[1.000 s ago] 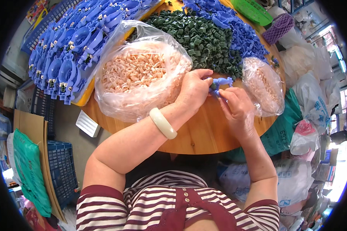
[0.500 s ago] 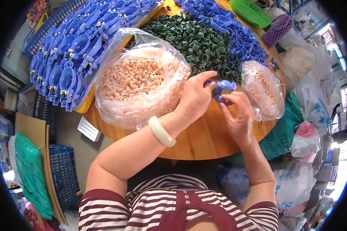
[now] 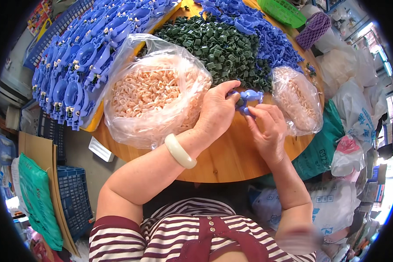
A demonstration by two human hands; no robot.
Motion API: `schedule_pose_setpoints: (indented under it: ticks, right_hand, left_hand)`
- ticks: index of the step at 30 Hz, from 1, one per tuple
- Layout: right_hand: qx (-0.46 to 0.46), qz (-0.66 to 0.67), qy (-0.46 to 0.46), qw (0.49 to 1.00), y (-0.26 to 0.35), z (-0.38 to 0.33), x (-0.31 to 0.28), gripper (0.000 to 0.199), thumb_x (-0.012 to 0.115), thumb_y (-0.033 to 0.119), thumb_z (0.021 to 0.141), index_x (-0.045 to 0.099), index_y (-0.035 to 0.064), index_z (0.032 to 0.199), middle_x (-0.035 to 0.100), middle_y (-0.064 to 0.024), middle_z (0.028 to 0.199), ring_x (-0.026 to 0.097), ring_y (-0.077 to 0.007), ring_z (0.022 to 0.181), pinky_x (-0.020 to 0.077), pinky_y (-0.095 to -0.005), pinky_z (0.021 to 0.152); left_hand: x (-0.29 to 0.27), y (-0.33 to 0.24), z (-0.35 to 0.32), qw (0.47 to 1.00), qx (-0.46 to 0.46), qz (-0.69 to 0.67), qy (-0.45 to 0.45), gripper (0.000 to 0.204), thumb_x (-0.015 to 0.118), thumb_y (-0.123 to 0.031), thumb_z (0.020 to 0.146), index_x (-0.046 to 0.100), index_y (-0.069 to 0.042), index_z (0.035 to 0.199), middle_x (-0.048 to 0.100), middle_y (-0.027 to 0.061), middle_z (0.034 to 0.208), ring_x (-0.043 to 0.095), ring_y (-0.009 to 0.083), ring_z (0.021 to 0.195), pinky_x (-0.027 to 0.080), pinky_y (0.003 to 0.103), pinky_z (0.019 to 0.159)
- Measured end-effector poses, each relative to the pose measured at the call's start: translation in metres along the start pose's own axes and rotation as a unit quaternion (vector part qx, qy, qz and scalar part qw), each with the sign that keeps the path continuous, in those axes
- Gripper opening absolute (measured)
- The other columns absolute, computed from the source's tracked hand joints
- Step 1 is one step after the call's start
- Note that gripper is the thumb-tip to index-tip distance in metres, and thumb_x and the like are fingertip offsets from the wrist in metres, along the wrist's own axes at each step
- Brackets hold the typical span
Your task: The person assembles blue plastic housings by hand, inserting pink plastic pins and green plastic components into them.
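Between my two hands, above the wooden table's front part, is a small blue plastic part (image 3: 251, 95) with a dark green piece at its left end. My left hand (image 3: 217, 108), with a cream bangle on its wrist, is closed on the part's left end. The fingers of my right hand (image 3: 267, 126) pinch its lower side. Just beyond my hands lies a heap of dark green plastic pieces (image 3: 214, 48). A clear bag of small peach-coloured pieces (image 3: 148, 94) sits left of my left hand, and a smaller such bag (image 3: 296, 100) lies right of my right hand.
At the back left, rows of blue plastic assemblies (image 3: 78, 56) fill a yellow-edged tray. Loose blue parts (image 3: 270, 39) are heaped at the back right, near a green basket (image 3: 284, 12) and a purple woven item (image 3: 313, 29). Plastic sacks (image 3: 351, 109) crowd the table's right side.
Both hands and the blue part sit slightly further left in the picture. The grip on the part looks much the same.
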State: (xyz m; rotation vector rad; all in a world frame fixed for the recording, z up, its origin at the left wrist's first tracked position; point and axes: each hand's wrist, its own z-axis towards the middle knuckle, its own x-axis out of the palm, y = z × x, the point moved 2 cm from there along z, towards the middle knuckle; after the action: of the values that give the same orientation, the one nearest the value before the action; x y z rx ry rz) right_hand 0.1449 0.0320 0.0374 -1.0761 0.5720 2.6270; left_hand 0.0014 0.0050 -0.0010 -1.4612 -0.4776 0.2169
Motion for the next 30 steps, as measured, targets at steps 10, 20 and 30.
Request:
schedule_pose_setpoints:
  ticks: [10,20,30]
  right_hand:
    - [0.189,0.211,-0.129,0.950,-0.037,-0.009,-0.021,0.012,0.059,0.007,0.084,0.061,0.0048,0.096,0.055,-0.0040,0.093,0.052,-0.0120,0.079,0.0441,-0.0255,0.067]
    - [0.248,0.511,0.112,0.815,-0.070,-0.007,-0.022,0.023,0.056,0.016,0.090,0.058,0.0015,0.108,0.061,-0.0034,0.094,0.057,-0.0106,0.082,0.0461,-0.0246,0.075]
    - [0.028,0.282,0.050,0.958,-0.061,-0.006,-0.036,0.014,0.066,0.010,0.076,0.062,0.0042,0.088,0.058,-0.0099,0.104,0.054,-0.0240,0.102,0.0409,-0.0357,0.089]
  left_hand:
    - [-0.004,-0.033,-0.006,0.994,0.052,-0.050,0.076,0.031,0.046,0.003,0.090,0.057,-0.006,0.117,0.059,0.0028,0.094,0.054,0.0097,0.087,0.049,0.024,0.078]
    - [0.000,-0.051,-0.013,0.910,0.319,0.195,0.178,0.033,0.054,0.003,0.082,0.056,-0.003,0.114,0.061,0.0132,0.105,0.062,0.0263,0.090,0.049,0.030,0.076]
    - [0.006,-0.042,-0.017,0.867,0.350,0.328,0.132,0.044,0.059,0.009,0.074,0.055,-0.002,0.117,0.057,0.0151,0.116,0.060,0.0293,0.099,0.053,0.031,0.079]
